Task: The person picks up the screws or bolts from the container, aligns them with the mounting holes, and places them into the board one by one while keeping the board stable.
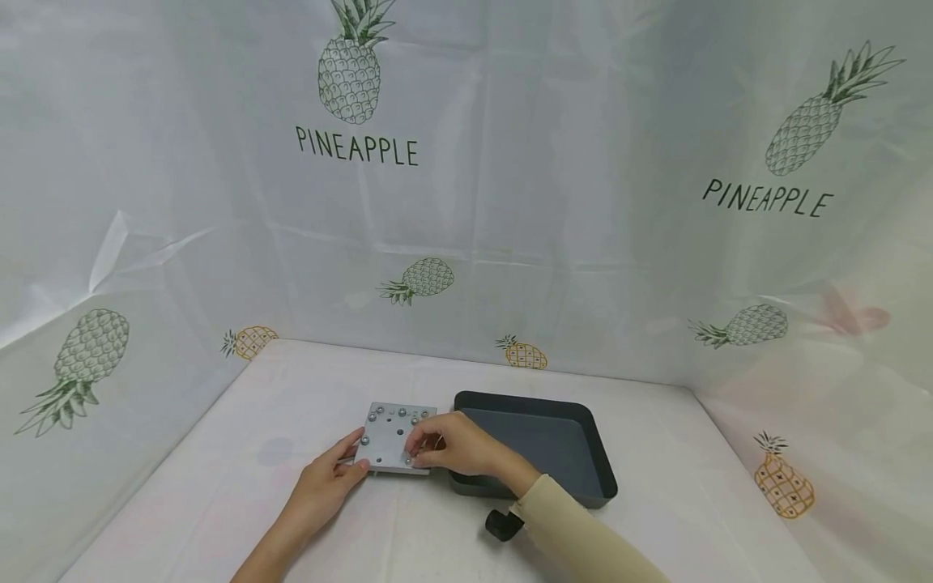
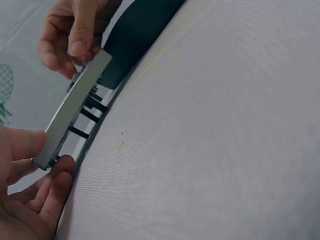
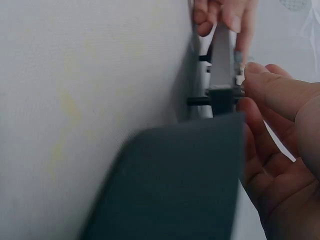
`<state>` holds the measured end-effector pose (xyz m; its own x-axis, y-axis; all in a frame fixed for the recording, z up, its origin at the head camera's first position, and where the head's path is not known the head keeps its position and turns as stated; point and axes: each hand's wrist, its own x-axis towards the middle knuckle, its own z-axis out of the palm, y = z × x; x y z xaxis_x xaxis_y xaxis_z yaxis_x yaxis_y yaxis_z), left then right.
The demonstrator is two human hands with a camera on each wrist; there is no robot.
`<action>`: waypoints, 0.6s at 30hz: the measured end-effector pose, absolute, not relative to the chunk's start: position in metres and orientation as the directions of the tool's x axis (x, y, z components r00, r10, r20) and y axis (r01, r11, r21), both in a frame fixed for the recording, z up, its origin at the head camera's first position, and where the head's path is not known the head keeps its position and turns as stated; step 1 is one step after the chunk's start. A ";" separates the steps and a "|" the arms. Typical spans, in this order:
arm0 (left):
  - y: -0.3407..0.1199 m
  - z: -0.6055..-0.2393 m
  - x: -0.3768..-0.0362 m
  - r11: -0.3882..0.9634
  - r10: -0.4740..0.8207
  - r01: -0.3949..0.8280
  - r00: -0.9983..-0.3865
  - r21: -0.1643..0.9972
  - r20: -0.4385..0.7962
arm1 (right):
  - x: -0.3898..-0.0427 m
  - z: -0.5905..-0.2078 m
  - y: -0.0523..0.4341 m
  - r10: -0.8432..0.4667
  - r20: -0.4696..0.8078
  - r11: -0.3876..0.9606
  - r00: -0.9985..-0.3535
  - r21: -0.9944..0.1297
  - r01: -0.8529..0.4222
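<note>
A flat metal plate (image 1: 388, 450) with several bolts standing in its holes is held just above the table. My left hand (image 1: 324, 484) grips the plate's left edge, thumb over it and fingers underneath, as the left wrist view shows. Over the near right corner, my right hand (image 1: 462, 444) pinches the head of a bolt (image 1: 408, 461) between thumb and fingertips. Dark bolt shafts (image 2: 90, 115) stick out below the plate in the left wrist view. From the right wrist, one shaft (image 3: 198, 101) shows under the pinched corner. The fingertips partly cover that bolt's head.
A dark grey rectangular tray (image 1: 603, 465) stands right of the plate, under my right wrist. Beside the right sleeve is a small black object (image 1: 503, 526). A pineapple-print sheet (image 1: 554, 202) encloses the white table (image 1: 678, 486) at the back and sides.
</note>
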<state>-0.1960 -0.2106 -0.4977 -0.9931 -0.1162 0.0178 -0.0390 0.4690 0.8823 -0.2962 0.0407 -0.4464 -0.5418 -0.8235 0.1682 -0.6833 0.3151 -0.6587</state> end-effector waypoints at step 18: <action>-0.230 -0.490 -0.192 0.526 -0.109 -0.078 -0.994 0.847 -0.024 | -0.276 -0.389 0.177 -0.589 0.300 0.529 -0.750 -0.559 -0.638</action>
